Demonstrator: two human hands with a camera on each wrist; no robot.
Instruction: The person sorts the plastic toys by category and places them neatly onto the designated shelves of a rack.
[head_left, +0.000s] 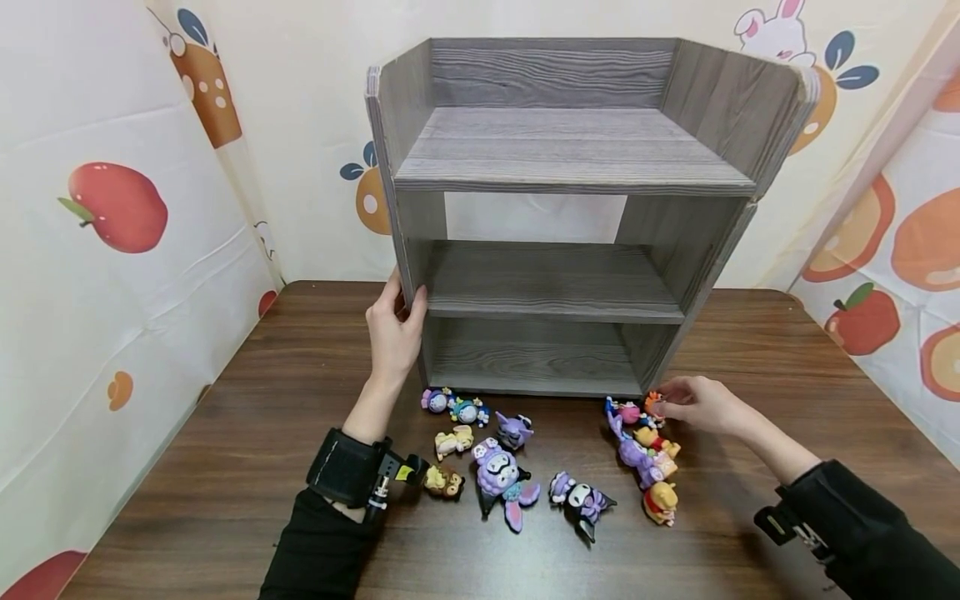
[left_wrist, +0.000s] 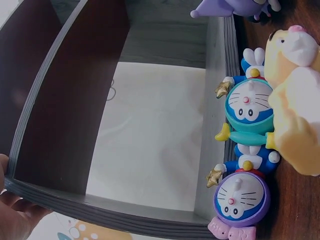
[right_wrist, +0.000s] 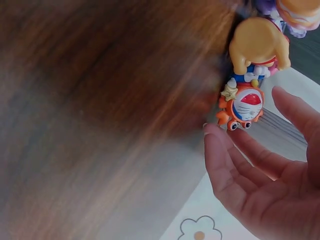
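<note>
A grey wood-grain toy shelf [head_left: 555, 317] stands upright on the table. My left hand [head_left: 395, 333] grips the front edge of its left side panel, thumb in front and fingers along the outside. By the shelf's lower right corner my right hand [head_left: 701, 404] reaches a small Doraemon figurine in an orange crab costume [right_wrist: 245, 104]. Its fingertips are at the figurine's costume, while the thumb stands apart from it. Beside that figurine lie a yellow bear figurine [right_wrist: 260, 42] and a purple figurine [head_left: 636, 454]. Two Doraemon figurines, one teal-hooded [left_wrist: 250, 102] and one purple-rimmed [left_wrist: 240, 197], lie along the shelf's front left.
Several more figurines lie before the shelf: a cream one [head_left: 453, 442], a brown one [head_left: 444, 482], a large purple rabbit-eared one [head_left: 498, 475] and a black-and-purple one [head_left: 581, 504]. Fruit-printed cloth [head_left: 120, 333] hangs around the brown table [head_left: 225, 467].
</note>
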